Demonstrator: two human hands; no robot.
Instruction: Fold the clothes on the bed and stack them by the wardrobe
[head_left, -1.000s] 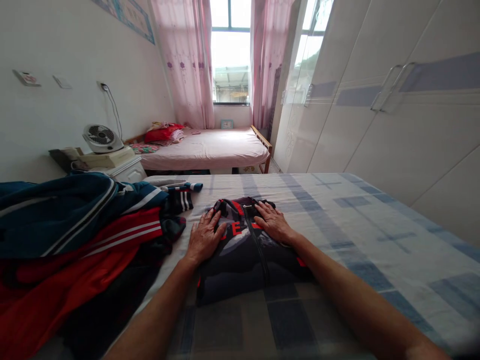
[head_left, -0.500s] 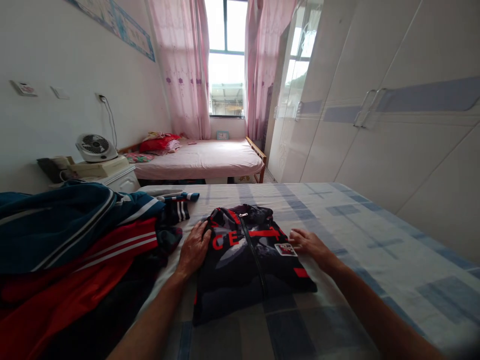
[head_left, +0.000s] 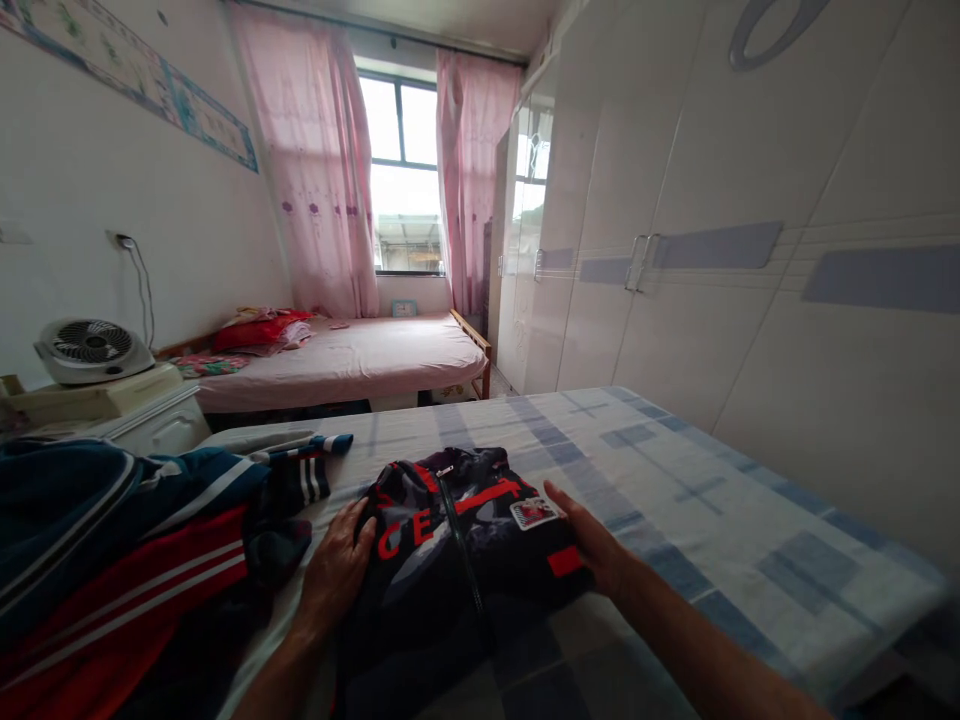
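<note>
A dark zip-up jacket (head_left: pixel 491 545) with red letters and a small white-edged patch lies folded into a compact shape on the bed, its collar toward the far side. Along its left edge rests my left hand (head_left: pixel 341 555), fingers extended and lying against the cloth. At the right edge, beside the patch, is my right hand (head_left: pixel 592 545). Its visible finger stretches forward, while the other fingers are partly hidden by the jacket's side. Left of my left hand is a heap of clothes, with a teal jacket (head_left: pixel 67 520) over a red striped garment (head_left: pixel 180 570).
The bed (head_left: pixel 675 520) has a blue and white checked sheet. Beyond it stands a second bed with a pink sheet (head_left: pixel 360 350) below the curtained window. A fan (head_left: pixel 94 345) sits on a cabinet at left. White wardrobes (head_left: pixel 675 330) line the right wall.
The view has tilted up and turned right, so everything sits further left. My right hand has moved nearer along the jacket's right edge. The left hand stays at the left edge.
</note>
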